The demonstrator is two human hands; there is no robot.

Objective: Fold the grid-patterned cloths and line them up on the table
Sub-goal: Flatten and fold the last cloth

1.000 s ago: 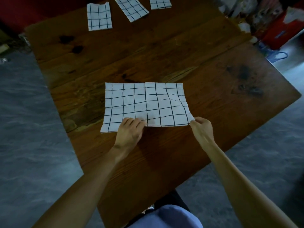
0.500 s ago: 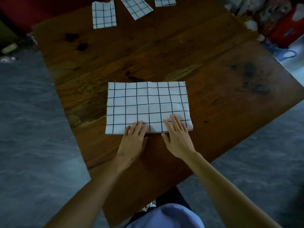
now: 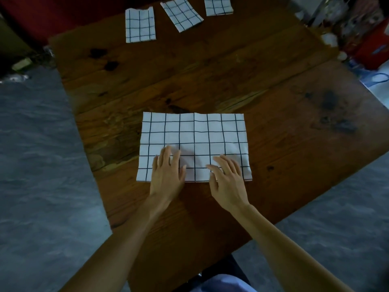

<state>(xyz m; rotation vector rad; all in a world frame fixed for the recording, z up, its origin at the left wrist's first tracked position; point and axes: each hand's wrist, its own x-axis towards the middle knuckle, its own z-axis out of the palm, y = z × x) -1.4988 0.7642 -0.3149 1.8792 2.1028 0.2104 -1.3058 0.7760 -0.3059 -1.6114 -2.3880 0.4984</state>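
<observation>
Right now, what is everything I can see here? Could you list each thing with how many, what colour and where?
large cloth: one, white with dark grid lines, flat on the near middle of the table
small folded cloths: three, white with dark grid, in a row along the far edge: left, middle, right
table: one, dark brown wood with knots and stains
floor: grey, on both sides
clutter: red and pale items at the far right, too blurred to name
left hand: fingers straight, pressing the large cloth's near edge
right hand: fingers straight, pressing the same edge
</observation>
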